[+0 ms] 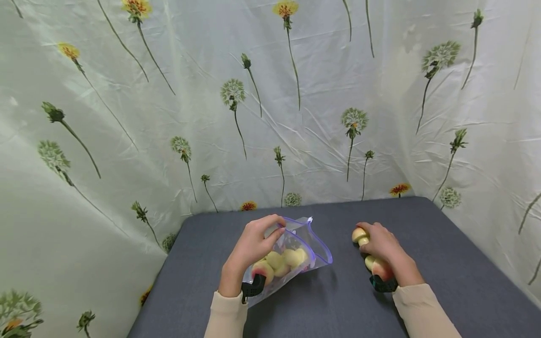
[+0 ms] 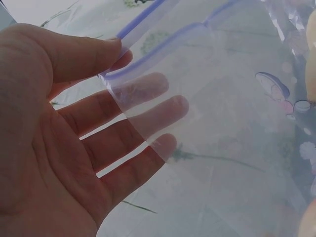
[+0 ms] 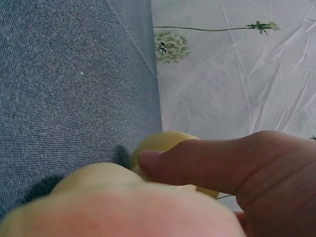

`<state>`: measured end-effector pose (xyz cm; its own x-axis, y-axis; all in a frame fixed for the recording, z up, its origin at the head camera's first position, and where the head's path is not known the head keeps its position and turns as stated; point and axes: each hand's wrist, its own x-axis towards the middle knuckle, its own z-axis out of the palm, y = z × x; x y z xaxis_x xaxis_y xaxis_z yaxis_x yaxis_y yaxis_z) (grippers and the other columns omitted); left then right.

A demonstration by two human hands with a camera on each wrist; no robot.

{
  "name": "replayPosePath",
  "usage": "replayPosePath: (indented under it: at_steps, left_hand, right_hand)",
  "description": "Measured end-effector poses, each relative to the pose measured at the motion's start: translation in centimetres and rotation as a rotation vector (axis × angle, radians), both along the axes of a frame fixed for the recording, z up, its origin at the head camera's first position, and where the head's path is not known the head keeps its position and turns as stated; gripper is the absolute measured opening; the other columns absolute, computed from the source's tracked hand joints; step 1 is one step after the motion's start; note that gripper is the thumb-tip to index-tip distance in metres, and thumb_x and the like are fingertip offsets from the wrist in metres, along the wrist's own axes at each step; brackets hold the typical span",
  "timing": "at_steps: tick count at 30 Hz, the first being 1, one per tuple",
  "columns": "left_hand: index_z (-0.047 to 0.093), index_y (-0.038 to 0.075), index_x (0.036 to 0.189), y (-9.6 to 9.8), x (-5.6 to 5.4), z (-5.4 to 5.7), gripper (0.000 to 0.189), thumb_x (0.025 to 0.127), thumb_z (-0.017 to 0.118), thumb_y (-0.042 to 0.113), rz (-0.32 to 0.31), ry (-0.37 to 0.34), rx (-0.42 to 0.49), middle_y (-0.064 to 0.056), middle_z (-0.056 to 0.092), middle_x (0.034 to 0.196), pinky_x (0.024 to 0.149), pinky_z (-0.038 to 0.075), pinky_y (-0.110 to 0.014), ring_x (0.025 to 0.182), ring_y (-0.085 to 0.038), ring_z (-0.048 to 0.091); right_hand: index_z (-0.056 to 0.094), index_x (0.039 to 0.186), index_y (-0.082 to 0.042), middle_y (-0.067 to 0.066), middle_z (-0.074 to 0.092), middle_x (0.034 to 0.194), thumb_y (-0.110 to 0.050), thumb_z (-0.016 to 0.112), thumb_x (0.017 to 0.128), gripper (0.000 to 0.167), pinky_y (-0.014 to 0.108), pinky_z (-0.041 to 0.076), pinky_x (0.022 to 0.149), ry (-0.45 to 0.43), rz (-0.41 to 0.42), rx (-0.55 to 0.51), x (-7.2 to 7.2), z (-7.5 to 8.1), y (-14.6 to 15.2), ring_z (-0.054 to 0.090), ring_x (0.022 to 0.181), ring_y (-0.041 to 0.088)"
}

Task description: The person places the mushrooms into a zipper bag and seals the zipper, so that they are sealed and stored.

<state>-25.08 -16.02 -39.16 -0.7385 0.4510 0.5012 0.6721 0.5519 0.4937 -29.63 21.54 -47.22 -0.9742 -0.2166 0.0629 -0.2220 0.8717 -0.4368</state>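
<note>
My left hand pinches the purple-edged mouth of a clear zip bag between thumb and forefinger. Behind the film, in the left wrist view, its other fingers spread out. Several yellow peaches with pink blushes lie inside the bag. Over on the right, my right hand grips a yellow peach, thumb on its near side; its other fingers are mostly hidden in the right wrist view. Closer to the wrist sit a pale yellow fruit and a pink-blushed peach.
A dark grey cloth-covered table lies under everything. White curtains printed with dandelions hang behind it and along both sides. Each wrist carries a black camera mount.
</note>
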Motion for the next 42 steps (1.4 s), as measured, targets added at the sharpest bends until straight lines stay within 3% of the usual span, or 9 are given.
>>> replayPosePath:
  at_steps: [11,16,23,30,42]
  left_hand:
    - [0.067,0.023,0.108,-0.03,-0.06,-0.06,0.009,0.101,0.064,0.018,-0.006,0.01,-0.004,0.014,0.067,0.104,0.065,0.05,-0.027,0.073,-0.004,0.057]
    - [0.068,0.023,0.108,-0.01,-0.05,-0.05,0.009,0.101,0.064,0.018,-0.004,0.017,-0.011,0.013,0.067,0.104,0.066,0.05,-0.027,0.074,-0.003,0.057]
    - [0.068,0.02,0.107,0.09,-0.05,0.02,0.008,0.101,0.065,0.016,-0.02,0.047,-0.009,0.012,0.068,0.103,0.07,0.052,-0.03,0.081,-0.004,0.06]
    - [0.069,0.017,0.107,0.12,0.0,-0.08,0.008,0.099,0.067,0.014,-0.024,0.049,-0.009,0.01,0.068,0.103,0.072,0.052,-0.029,0.083,-0.004,0.061]
    - [0.068,0.021,0.107,0.26,-0.02,-0.08,0.009,0.1,0.065,0.016,-0.03,0.037,-0.012,0.011,0.069,0.104,0.072,0.051,-0.028,0.084,-0.002,0.061]
  right_hand:
    - [0.056,0.139,-0.003,0.02,0.059,0.102,-0.011,0.078,0.076,0.067,0.048,0.044,0.068,0.012,-0.012,0.001,-0.29,0.08,-0.1,0.053,0.083,0.031]
    - [0.058,0.138,-0.004,0.021,0.064,0.11,-0.01,0.076,0.075,0.066,0.046,0.043,0.069,0.024,-0.02,-0.031,-0.31,0.08,-0.22,0.055,0.086,0.032]
    - [0.06,0.136,-0.005,0.018,0.067,0.109,-0.008,0.073,0.076,0.062,0.04,0.04,0.063,0.058,-0.018,-0.063,-0.07,0.3,-0.31,0.053,0.076,0.027]
    - [0.062,0.135,-0.006,0.021,0.067,0.117,-0.009,0.072,0.081,0.054,0.046,0.046,0.07,0.102,-0.01,-0.069,-0.02,0.3,-0.53,0.061,0.087,0.03]
    - [0.066,0.123,-0.002,0.016,0.069,0.106,-0.015,0.078,0.082,0.045,0.047,0.045,0.07,0.106,-0.045,-0.093,-0.07,0.07,-0.47,0.059,0.082,0.028]
